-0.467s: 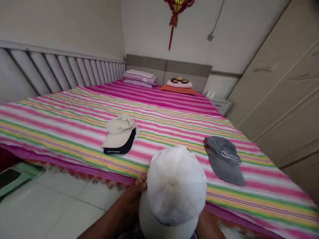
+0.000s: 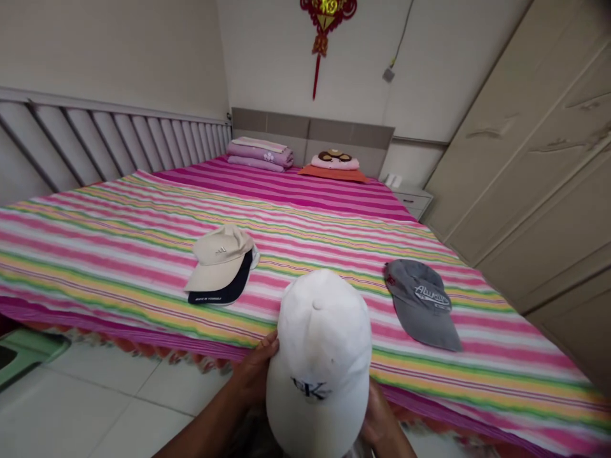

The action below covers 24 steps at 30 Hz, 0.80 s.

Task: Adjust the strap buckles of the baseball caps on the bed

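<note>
A white baseball cap (image 2: 324,324) with dark letters on its front is held up between my two hands, brim toward me. My left hand (image 2: 260,366) grips its left side, the fingertips showing at the edge. On the right side my right hand (image 2: 377,410) holds it low down, its fingers mostly hidden behind the cap. To the left on the bed lies a beige cap (image 2: 217,254), resting over a dark navy cap brim (image 2: 224,294) with small white lettering. A grey cap (image 2: 422,302) with white script lies to the right.
The bed (image 2: 157,254) has a striped cover and a grey headboard (image 2: 348,130). Folded purple bedding (image 2: 260,154) and a pink pillow (image 2: 335,163) lie at its head. A slatted rail (image 2: 119,140) runs along the left, a wardrobe (image 2: 534,172) at right. A green stool (image 2: 33,350) stands lower left.
The white cap has tipped so its lettered front and brim now face up to me. My right hand shows more beside it. The whole view has shifted slightly.
</note>
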Each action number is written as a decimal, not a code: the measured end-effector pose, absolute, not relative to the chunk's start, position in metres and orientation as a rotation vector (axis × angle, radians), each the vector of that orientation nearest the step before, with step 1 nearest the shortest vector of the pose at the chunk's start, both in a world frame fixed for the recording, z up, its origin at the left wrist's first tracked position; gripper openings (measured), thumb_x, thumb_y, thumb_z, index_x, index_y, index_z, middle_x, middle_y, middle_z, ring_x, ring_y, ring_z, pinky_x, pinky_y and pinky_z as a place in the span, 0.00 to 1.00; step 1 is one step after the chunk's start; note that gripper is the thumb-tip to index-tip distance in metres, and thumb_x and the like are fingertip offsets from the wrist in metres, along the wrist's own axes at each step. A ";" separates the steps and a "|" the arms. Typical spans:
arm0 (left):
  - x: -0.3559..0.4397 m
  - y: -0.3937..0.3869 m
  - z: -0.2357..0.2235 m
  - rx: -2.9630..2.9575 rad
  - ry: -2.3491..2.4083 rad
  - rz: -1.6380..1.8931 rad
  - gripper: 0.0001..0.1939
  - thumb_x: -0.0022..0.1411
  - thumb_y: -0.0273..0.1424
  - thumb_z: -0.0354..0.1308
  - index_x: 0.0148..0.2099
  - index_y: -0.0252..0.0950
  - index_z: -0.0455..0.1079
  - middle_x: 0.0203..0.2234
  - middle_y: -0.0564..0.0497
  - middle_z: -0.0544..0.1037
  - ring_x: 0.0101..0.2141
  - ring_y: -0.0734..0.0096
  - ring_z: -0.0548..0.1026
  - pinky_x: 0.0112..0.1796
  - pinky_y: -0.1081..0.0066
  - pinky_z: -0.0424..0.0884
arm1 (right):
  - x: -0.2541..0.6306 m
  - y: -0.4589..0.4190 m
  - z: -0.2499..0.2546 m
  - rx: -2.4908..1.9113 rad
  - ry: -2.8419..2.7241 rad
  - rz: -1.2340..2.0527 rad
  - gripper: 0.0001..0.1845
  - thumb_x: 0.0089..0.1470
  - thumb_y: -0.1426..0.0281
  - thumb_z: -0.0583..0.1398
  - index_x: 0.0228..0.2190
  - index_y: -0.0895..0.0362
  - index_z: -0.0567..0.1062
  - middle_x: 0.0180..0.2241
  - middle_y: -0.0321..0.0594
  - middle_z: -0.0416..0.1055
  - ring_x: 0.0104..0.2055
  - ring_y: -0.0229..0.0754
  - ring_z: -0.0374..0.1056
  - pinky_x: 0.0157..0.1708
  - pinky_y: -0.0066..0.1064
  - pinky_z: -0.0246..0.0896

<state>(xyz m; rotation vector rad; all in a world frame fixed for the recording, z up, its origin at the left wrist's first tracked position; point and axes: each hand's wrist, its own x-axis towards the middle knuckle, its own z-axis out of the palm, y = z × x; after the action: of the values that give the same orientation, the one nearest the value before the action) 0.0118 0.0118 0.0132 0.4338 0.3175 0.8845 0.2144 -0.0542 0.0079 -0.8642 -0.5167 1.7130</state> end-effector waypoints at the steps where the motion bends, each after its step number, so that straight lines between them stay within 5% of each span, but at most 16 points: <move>1: 0.014 0.015 0.012 0.428 0.324 0.890 0.10 0.51 0.25 0.58 0.39 0.35 0.71 0.29 0.49 0.79 0.34 0.65 0.76 0.41 0.66 0.68 | 0.218 -0.057 0.004 -0.840 -0.483 1.727 0.22 0.49 0.53 0.56 0.36 0.58 0.74 0.37 0.43 0.74 0.38 0.47 0.69 0.39 0.41 0.63; 4: 0.025 0.031 0.009 0.427 0.350 0.897 0.14 0.53 0.25 0.57 0.44 0.35 0.68 0.33 0.48 0.78 0.34 0.66 0.76 0.42 0.64 0.68 | 0.229 -0.065 -0.002 -0.741 -0.455 1.699 0.27 0.42 0.48 0.58 0.36 0.55 0.75 0.35 0.43 0.76 0.36 0.47 0.70 0.36 0.38 0.64; 10: 0.068 0.081 0.017 0.473 0.378 0.875 0.15 0.51 0.26 0.59 0.43 0.35 0.67 0.30 0.49 0.78 0.30 0.68 0.76 0.39 0.66 0.69 | 0.253 -0.043 0.011 -0.972 -0.633 1.462 0.17 0.38 0.67 0.67 0.32 0.61 0.74 0.26 0.40 0.74 0.23 0.36 0.67 0.21 0.26 0.63; 19: 0.151 0.152 0.039 0.592 0.558 0.861 0.15 0.47 0.21 0.60 0.40 0.33 0.68 0.28 0.50 0.77 0.27 0.73 0.74 0.34 0.72 0.70 | 0.322 0.038 0.013 -1.273 -0.503 1.012 0.15 0.30 0.65 0.66 0.23 0.57 0.68 0.17 0.28 0.66 0.16 0.30 0.60 0.14 0.21 0.57; 24: 0.176 0.171 0.027 0.621 0.825 0.747 0.18 0.49 0.20 0.57 0.44 0.34 0.66 0.24 0.50 0.76 0.22 0.73 0.72 0.30 0.70 0.70 | 0.338 0.058 -0.005 -1.486 -0.560 0.747 0.17 0.33 0.62 0.61 0.28 0.58 0.69 0.18 0.31 0.67 0.17 0.34 0.60 0.16 0.26 0.58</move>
<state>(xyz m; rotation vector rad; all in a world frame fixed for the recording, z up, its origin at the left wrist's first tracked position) 0.1758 0.1710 0.0269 0.6214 0.8254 0.7466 0.3381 0.0576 -0.0053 -1.4859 -0.5599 0.7472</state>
